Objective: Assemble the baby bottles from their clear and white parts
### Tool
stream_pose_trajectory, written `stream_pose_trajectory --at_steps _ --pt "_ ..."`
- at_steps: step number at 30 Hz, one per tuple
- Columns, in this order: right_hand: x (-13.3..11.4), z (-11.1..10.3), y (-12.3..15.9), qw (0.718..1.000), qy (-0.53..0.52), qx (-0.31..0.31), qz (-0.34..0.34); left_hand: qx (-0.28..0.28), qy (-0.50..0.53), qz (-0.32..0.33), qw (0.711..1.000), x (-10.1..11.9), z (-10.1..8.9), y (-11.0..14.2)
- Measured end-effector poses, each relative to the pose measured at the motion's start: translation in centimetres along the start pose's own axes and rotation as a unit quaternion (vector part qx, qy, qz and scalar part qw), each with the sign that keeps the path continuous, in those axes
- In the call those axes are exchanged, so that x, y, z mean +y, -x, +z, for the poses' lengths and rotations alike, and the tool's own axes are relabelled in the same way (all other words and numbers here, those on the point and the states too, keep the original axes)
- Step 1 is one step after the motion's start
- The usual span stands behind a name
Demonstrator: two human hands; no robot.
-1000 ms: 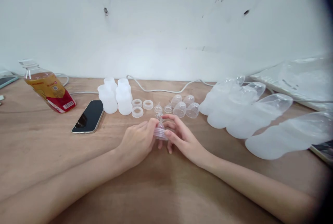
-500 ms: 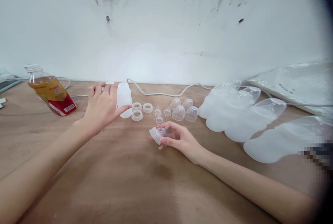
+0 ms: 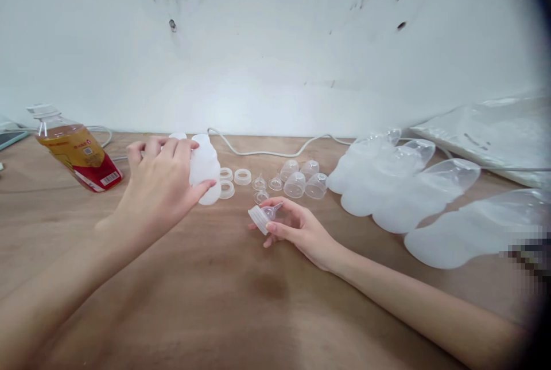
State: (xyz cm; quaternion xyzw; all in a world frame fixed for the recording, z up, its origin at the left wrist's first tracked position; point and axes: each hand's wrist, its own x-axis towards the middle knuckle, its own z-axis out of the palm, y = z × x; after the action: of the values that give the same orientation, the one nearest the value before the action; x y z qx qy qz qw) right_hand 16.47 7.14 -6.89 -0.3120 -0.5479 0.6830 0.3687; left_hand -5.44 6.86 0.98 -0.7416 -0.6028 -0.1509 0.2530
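My left hand (image 3: 161,172) is wrapped round a frosted white baby bottle body (image 3: 204,160) at the back of the table, thumb in front and fingers over the far side. Other white bottle bodies stand partly hidden behind that hand. Between the thumb and fingers of my right hand (image 3: 297,229) is a bottle nipple seated in a screw ring (image 3: 259,219), tilted, its tip pointing up and right. Just beyond lie loose screw rings (image 3: 242,176), clear nipples (image 3: 260,182) and several clear domed caps (image 3: 294,185).
Several capped baby bottles (image 3: 400,198) lie in a row on the right. A drink bottle (image 3: 80,155) with a red and yellow label leans at left. Along the wall runs a white cable (image 3: 267,154). Plastic-wrapped packaging (image 3: 491,135) rests at the back right.
My left hand has closed round the white bottle body, which has shifted slightly towards me. My right hand keeps its hold on the nipple and ring, nearly still. The view has shifted a little.
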Motion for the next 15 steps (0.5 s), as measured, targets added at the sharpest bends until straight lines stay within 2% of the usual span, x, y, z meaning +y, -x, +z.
stream_pose_trajectory --at_steps 2,5,10,15 --pt "-0.2 -0.2 0.2 0.999 -0.029 0.012 -0.019 -0.021 0.084 0.021 0.996 0.5 -0.2 0.5" --pt "-0.5 -0.7 0.7 0.996 -0.066 0.039 -0.04 -0.085 0.245 0.044 0.965 1.6 0.5 1.4" --pt "-0.5 -1.4 1.4 0.995 -0.089 0.046 -0.026 -0.12 0.396 -0.018 0.91 3.6 2.8 2.7" --pt "-0.4 -1.6 1.1 0.992 -0.126 0.033 -0.001 -0.155 0.518 -0.028 0.84 4.2 5.4 3.8"
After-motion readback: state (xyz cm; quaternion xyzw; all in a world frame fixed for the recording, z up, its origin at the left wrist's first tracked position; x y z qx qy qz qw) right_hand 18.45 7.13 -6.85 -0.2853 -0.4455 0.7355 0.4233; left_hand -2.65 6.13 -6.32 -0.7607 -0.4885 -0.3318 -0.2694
